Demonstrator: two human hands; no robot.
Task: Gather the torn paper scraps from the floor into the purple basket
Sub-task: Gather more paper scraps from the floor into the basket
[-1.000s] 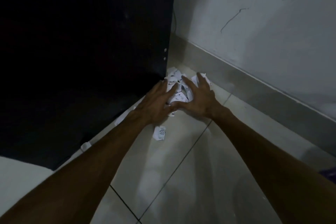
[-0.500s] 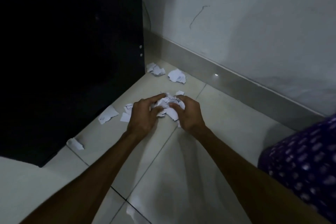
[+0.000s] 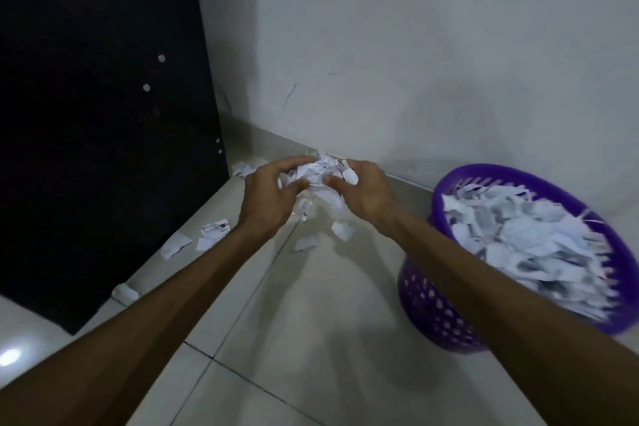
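Since a moment ago you've lifted the bundle off the tiles, and your purple basket now sits in full view at right, heaped with paper. Dark cabinet stands left. Your left hand and right hand curl their fingers round the wad of torn scraps. Loose scraps lie on the floor beneath.

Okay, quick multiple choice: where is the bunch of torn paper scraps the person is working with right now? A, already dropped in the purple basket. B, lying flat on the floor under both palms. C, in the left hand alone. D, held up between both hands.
D: the bunch of scraps sits gripped between the left hand and right hand, raised off the floor and left of the purple basket.
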